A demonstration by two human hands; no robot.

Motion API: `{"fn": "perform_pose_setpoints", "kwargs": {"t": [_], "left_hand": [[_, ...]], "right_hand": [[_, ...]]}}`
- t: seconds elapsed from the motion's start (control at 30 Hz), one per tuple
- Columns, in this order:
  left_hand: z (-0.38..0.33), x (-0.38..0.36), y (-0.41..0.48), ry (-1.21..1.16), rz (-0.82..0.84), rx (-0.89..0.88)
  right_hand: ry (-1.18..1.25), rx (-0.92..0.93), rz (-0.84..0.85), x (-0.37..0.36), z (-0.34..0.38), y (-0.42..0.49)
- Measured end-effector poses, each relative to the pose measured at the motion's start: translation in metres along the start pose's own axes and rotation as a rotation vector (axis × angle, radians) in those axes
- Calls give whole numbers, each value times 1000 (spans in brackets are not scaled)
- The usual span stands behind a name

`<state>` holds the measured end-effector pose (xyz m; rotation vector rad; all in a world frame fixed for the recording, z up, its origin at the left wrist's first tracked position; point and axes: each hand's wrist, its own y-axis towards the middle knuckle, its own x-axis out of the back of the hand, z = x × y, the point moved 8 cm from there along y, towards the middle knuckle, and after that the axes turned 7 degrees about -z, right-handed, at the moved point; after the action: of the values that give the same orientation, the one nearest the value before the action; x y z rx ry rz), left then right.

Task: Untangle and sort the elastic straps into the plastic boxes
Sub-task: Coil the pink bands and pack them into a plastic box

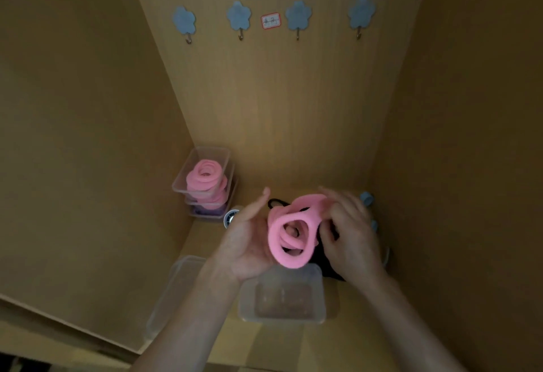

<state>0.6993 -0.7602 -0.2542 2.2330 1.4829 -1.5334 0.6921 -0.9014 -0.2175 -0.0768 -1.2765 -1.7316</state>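
Observation:
A bunch of pink elastic straps (291, 233) hangs looped between both hands above the shelf. My left hand (249, 242) cups the loops from the left, fingers threaded through them. My right hand (349, 233) pinches the upper right part of the pink bunch. Under the hands lies a dark heap of black straps (326, 266), partly hidden. A clear plastic box (282, 298) stands right below the pink bunch. A second clear box (173, 289) sits to its left. At the back left, stacked clear boxes (205, 183) hold coiled pink straps, with purple ones in the bottom box.
I am inside a dim wooden cabinet with walls close on the left, back and right. Several blue flower-shaped hooks (239, 17) and a small label (271, 21) are on the back wall. A round white object (232, 217) lies by the stacked boxes. Blue bits (366, 198) show at the right.

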Motion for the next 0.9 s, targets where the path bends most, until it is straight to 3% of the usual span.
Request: {"fn": "perform_pose_setpoints", "kwargs": {"t": [0.23, 0.4, 0.5, 0.7, 0.9], "left_hand": [[12, 5, -4, 339, -15, -90], [5, 10, -5, 450, -109, -142], [-7, 9, -9, 563, -128, -172], [-23, -4, -18, 757, -57, -94], [-38, 4, -17, 903, -162, -91]], "right_hand": [[67, -360, -41, 0, -25, -5], [62, -265, 39, -11, -24, -14], [168, -299, 55, -12, -28, -24], [229, -175, 406, -35, -11, -26], [255, -221, 349, -31, -15, -32]]}}
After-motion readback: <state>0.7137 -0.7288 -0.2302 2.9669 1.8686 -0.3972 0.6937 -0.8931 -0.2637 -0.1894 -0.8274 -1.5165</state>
